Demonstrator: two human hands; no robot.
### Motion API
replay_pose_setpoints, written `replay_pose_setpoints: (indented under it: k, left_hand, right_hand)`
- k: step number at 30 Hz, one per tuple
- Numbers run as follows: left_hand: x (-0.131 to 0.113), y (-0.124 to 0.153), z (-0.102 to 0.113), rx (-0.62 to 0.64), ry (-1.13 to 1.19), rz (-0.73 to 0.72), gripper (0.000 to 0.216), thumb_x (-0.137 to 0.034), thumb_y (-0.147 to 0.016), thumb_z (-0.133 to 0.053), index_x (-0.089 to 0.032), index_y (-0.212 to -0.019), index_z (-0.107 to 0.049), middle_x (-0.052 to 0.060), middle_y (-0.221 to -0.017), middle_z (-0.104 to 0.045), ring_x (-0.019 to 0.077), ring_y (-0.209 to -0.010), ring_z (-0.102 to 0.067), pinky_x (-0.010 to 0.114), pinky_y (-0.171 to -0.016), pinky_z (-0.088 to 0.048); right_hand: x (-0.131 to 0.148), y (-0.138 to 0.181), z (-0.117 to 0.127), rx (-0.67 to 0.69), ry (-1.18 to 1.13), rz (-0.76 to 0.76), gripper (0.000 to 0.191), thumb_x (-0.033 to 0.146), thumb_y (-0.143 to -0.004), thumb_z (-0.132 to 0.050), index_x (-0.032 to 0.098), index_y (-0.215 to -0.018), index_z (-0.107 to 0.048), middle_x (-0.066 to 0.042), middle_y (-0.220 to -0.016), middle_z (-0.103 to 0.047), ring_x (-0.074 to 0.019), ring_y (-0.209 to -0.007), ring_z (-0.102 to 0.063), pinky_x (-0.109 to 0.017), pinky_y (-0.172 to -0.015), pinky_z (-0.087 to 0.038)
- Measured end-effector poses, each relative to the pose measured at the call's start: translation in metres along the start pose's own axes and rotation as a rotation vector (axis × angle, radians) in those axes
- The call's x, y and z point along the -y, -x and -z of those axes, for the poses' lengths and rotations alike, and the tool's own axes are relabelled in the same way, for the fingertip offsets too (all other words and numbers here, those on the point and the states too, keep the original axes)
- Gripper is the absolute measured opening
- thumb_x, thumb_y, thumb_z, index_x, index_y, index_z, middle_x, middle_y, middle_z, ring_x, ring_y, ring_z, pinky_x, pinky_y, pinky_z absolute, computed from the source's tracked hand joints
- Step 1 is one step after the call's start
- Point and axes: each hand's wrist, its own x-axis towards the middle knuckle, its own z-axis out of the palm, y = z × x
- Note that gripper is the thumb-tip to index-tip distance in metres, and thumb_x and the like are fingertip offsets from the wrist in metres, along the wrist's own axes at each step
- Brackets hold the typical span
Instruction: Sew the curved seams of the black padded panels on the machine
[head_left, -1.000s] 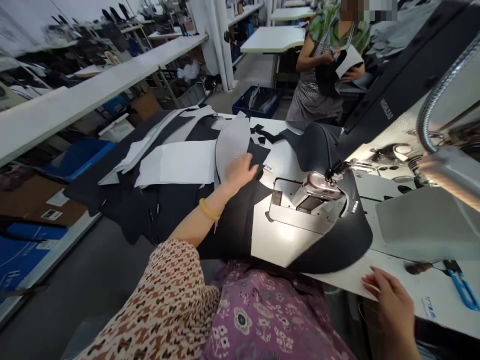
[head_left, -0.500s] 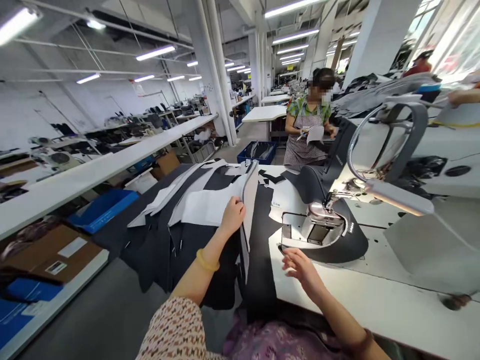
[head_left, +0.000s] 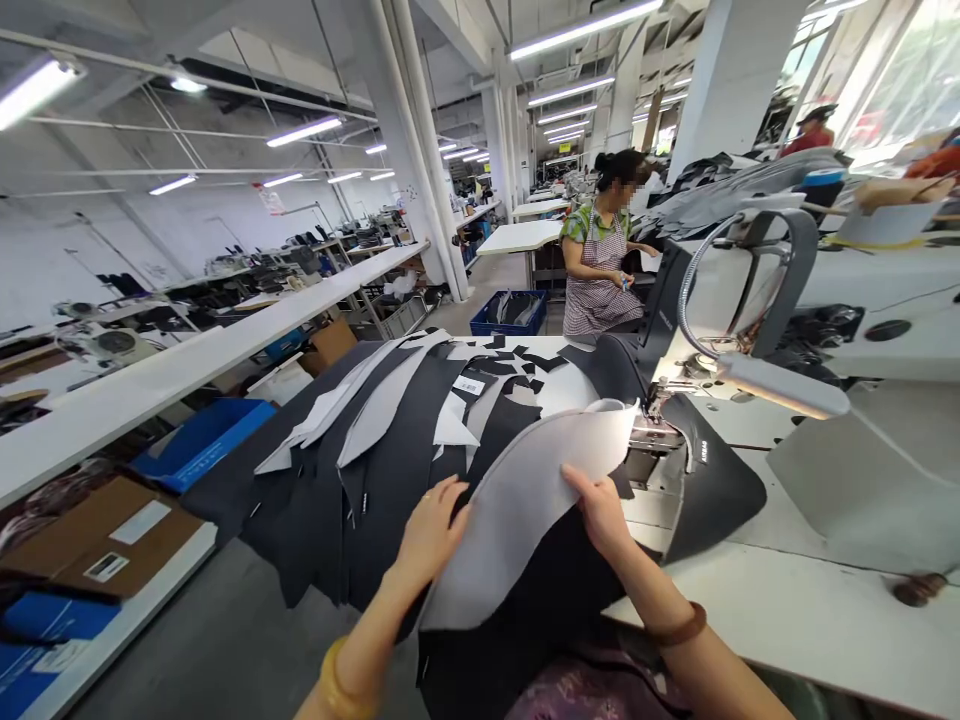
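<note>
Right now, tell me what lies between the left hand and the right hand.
In the head view, the light grey panel fills the stretch between the left hand and the right hand.

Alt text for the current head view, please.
The right hand grips a curved grey panel near a sewing machine; the left hand is at the panel's left edge. Black pieces and pale pieces spread to the left; beyond, a person in a checked apron is near a blue crate.

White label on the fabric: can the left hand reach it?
Likely yes: the label lies uncovered ahead of the left hand, with only fabric pieces between, though that hand seems to touch the grey panel.
</note>
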Motion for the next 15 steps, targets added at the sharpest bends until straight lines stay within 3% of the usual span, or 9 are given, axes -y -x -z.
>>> replay_pose_setpoints:
  k: [2,3,5,7,9,11,15]
  left_hand:
    - [-0.031,-0.004,-0.018,-0.014,-0.087,-0.178,0.059,-0.039,-0.075,-0.057,-0.021,-0.129,-0.045,0.01,-0.131,-0.052,0.0251,-0.122,-0.048,0.039,-0.101,-0.041]
    - [-0.046,-0.007,-0.026,0.021,-0.125,-0.252,0.07,-0.037,-0.073,-0.061,-0.02,-0.136,-0.038,0.011,-0.134,-0.05,0.0258,-0.12,-0.05,0.039,-0.099,-0.044]
    - [-0.069,-0.015,-0.036,0.034,-0.173,-0.284,0.062,-0.025,-0.08,-0.052,-0.021,-0.139,-0.035,0.01,-0.124,-0.059,0.0236,-0.107,-0.061,0.038,-0.091,-0.05]
    - [-0.081,-0.024,-0.039,0.001,-0.161,-0.28,0.049,-0.016,-0.086,-0.04,-0.024,-0.134,-0.044,0.006,-0.115,-0.065,0.0203,-0.096,-0.066,0.035,-0.086,-0.053]
    - [-0.084,-0.03,-0.034,-0.021,-0.118,-0.28,0.044,-0.016,-0.088,-0.037,-0.027,-0.128,-0.051,0.002,-0.111,-0.067,0.019,-0.092,-0.067,0.033,-0.083,-0.054]
    - [-0.084,-0.032,-0.027,-0.021,-0.087,-0.28,0.04,-0.017,-0.088,-0.04,-0.029,-0.123,-0.056,0.0,-0.108,-0.068,0.0185,-0.09,-0.068,0.031,-0.08,-0.055]
    - [-0.091,-0.024,-0.018,-0.124,-0.117,-0.345,0.045,-0.005,-0.082,-0.036,-0.027,-0.113,-0.061,-0.001,-0.11,-0.067,0.0159,-0.096,-0.065,0.027,-0.081,-0.054]
  right_hand:
    - [-0.005,0.011,-0.003,0.026,0.287,0.202,0.035,0.046,-0.063,-0.067,0.014,-0.078,-0.063,-0.008,-0.082,-0.067,-0.022,-0.078,-0.06,-0.034,-0.075,-0.048]
    - [-0.004,0.015,-0.003,0.064,0.43,0.327,0.032,0.047,-0.067,-0.062,0.015,-0.074,-0.063,-0.009,-0.08,-0.066,-0.0228,-0.078,-0.06,-0.037,-0.077,-0.048]
    - [0.001,0.019,0.001,0.134,0.69,0.589,0.03,0.047,-0.072,-0.055,0.018,-0.07,-0.062,-0.009,-0.076,-0.065,-0.0238,-0.077,-0.059,-0.04,-0.078,-0.047]
    - [0.01,0.017,0.014,0.04,0.878,0.75,0.031,0.049,-0.07,-0.054,0.019,-0.071,-0.063,-0.009,-0.074,-0.063,-0.0255,-0.078,-0.058,-0.043,-0.081,-0.045]
    - [0.018,0.009,0.031,-0.185,0.954,0.717,0.036,0.053,-0.066,-0.055,0.02,-0.077,-0.063,-0.01,-0.074,-0.061,-0.0273,-0.082,-0.057,-0.045,-0.085,-0.042]
    - [0.022,0.0,0.047,-0.323,0.94,0.549,0.037,0.052,-0.063,-0.054,0.02,-0.08,-0.06,-0.007,-0.069,-0.058,-0.026,-0.078,-0.056,-0.043,-0.082,-0.043]
    - [0.023,-0.001,0.055,-0.24,0.879,0.321,0.031,0.041,-0.061,-0.053,0.022,-0.085,-0.06,-0.002,-0.064,-0.058,-0.0196,-0.059,-0.052,-0.033,-0.06,-0.042]
